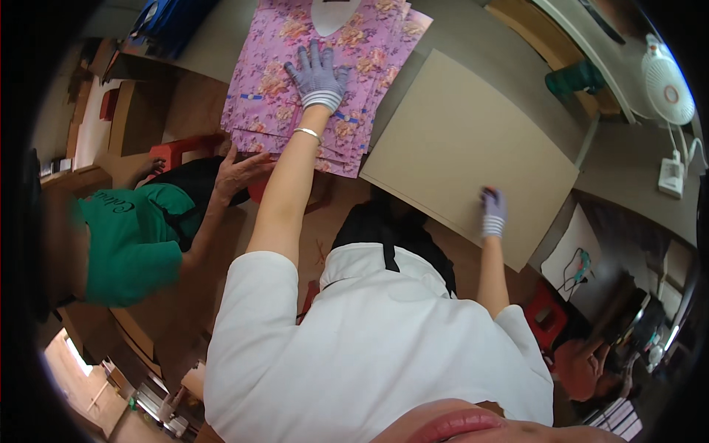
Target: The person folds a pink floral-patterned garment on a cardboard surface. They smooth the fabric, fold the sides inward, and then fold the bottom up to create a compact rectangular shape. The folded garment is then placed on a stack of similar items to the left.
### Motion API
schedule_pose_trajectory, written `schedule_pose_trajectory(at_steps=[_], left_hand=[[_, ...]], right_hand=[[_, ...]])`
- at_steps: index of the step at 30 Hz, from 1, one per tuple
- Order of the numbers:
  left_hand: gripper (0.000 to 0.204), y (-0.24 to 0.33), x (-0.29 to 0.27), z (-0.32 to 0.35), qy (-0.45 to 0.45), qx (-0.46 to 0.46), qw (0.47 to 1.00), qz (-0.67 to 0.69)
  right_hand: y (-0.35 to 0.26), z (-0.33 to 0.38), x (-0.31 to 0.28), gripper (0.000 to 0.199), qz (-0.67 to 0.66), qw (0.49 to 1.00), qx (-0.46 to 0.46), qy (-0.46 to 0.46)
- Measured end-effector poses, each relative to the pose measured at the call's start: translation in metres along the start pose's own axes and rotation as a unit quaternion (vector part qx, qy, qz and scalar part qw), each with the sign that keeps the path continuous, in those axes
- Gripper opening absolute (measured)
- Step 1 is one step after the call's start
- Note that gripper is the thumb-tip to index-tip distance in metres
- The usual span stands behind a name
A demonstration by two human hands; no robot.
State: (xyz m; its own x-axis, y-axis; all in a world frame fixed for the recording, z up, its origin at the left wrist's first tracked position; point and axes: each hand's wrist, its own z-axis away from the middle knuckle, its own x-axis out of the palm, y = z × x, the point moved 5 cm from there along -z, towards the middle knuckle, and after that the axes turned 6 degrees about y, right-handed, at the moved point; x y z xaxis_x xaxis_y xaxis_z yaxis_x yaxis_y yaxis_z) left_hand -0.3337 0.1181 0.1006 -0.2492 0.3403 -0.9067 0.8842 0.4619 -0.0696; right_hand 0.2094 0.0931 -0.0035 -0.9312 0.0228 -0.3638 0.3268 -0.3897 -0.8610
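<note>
My left hand [317, 77], in a grey knit glove, lies flat with fingers spread on a stack of pink floral fabric pieces [281, 66] on the grey table [480, 33]. A silver bangle sits on that wrist. My right hand [492, 212], also gloved, grips the near edge of a large tan cardboard sheet [465, 140] that lies to the right of the fabric. A white iron-shaped object [336, 13] rests at the far end of the fabric stack.
A person in a green top [129, 244] sits at my left, one bare hand [240, 171] touching the fabric's near edge. A white fan [667, 88] and a green object [576, 77] stand far right. Red stools [545, 317] are below.
</note>
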Motion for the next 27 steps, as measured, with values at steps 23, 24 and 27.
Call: schedule_pose_trajectory(at_steps=[23, 24, 27], left_hand=[[0.064, 0.267, -0.031, 0.198, -0.295, 0.197, 0.928, 0.111], [0.066, 0.265, -0.028, 0.191, -0.326, 0.193, 0.918, 0.117], [0.072, 0.222, 0.002, 0.173, -0.281, 0.049, 0.947, 0.15]], right_hand=[[-0.043, 0.009, -0.226, 0.037, 0.285, 0.92, -0.102, 0.247], [-0.059, 0.023, -0.228, 0.032, 0.153, 0.962, -0.071, 0.215], [-0.13, 0.097, -0.235, 0.023, 0.074, 0.942, -0.266, 0.192]])
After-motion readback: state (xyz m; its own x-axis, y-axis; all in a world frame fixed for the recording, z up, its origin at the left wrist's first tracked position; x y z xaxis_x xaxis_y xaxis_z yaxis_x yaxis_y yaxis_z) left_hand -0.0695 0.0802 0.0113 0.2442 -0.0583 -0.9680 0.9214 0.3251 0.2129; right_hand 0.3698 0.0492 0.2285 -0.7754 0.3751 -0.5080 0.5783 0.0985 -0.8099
